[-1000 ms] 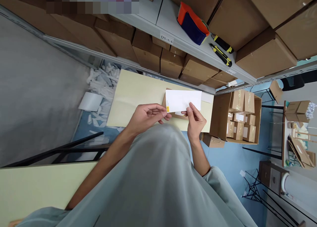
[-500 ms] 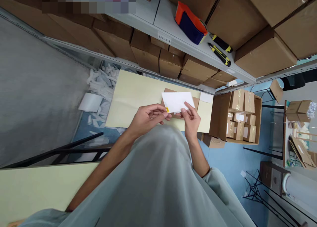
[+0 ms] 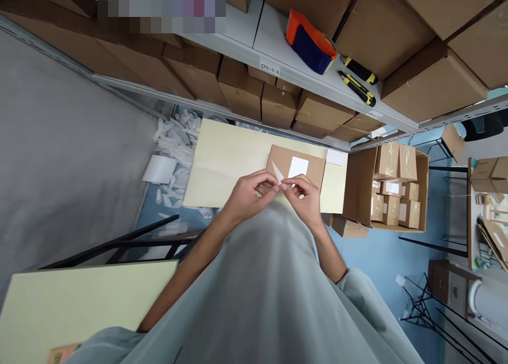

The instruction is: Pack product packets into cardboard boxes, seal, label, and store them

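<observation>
My left hand (image 3: 249, 193) and my right hand (image 3: 302, 194) meet fingertip to fingertip over the near edge of a pale yellow table (image 3: 226, 163). Both pinch a small white paper strip (image 3: 278, 174) that shows as a thin sliver between them. Just beyond the fingers lies a small brown cardboard box (image 3: 307, 165) with a white square label (image 3: 298, 167) on its top. My grey-green shirt hides the table's near edge.
An open carton of small taped boxes (image 3: 391, 192) stands right of the table. White paper scraps (image 3: 178, 142) litter the floor at left. The shelf above carries brown boxes, a tape dispenser (image 3: 310, 42) and two yellow-black utility knives (image 3: 357, 81). Another pale tabletop (image 3: 79, 306) sits near left.
The large white sheet held up between both hands is gone from view; only a thin white strip remains pinched. The box now shows a white label, and my hands came closer together.
</observation>
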`<state>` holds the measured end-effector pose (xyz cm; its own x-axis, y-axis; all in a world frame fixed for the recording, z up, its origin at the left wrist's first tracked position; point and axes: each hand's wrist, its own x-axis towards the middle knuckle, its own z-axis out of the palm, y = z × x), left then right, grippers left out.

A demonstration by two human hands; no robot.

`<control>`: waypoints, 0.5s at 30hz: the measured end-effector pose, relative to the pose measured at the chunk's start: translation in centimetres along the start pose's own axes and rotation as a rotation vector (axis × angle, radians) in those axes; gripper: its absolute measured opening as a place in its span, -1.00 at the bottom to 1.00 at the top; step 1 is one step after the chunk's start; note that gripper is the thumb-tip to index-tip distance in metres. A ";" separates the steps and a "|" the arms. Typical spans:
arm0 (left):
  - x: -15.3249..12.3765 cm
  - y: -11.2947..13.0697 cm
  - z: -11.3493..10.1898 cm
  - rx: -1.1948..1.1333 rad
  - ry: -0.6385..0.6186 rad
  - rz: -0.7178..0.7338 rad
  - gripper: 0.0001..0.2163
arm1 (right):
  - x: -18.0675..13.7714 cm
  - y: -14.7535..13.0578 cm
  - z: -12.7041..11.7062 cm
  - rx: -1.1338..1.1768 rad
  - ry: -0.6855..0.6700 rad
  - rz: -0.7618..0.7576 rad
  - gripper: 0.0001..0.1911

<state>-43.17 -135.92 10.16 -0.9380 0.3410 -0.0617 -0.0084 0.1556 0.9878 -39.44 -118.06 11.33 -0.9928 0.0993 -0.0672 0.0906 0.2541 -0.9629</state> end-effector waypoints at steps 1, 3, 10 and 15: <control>-0.1 -0.2 0.0 -0.002 0.002 -0.001 -0.87 | 0.1 0.1 0.2 -0.010 0.004 0.000 -0.77; -0.2 -0.6 -0.2 -0.006 0.006 -0.012 -0.86 | 0.1 0.4 0.6 -0.013 0.011 0.023 -0.78; -1.4 -3.3 -3.8 -0.074 0.039 -0.129 -0.83 | 0.4 1.1 1.7 0.067 0.065 0.265 -0.77; -2.5 -7.7 -9.4 -0.086 0.123 -0.261 -0.80 | 0.7 1.2 2.7 0.054 0.155 0.361 -0.76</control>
<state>-43.97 -146.71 4.06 -0.9352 0.1847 -0.3022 -0.2788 0.1420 0.9498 -40.20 -120.24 9.45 -0.8740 0.3181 -0.3674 0.4231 0.1260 -0.8973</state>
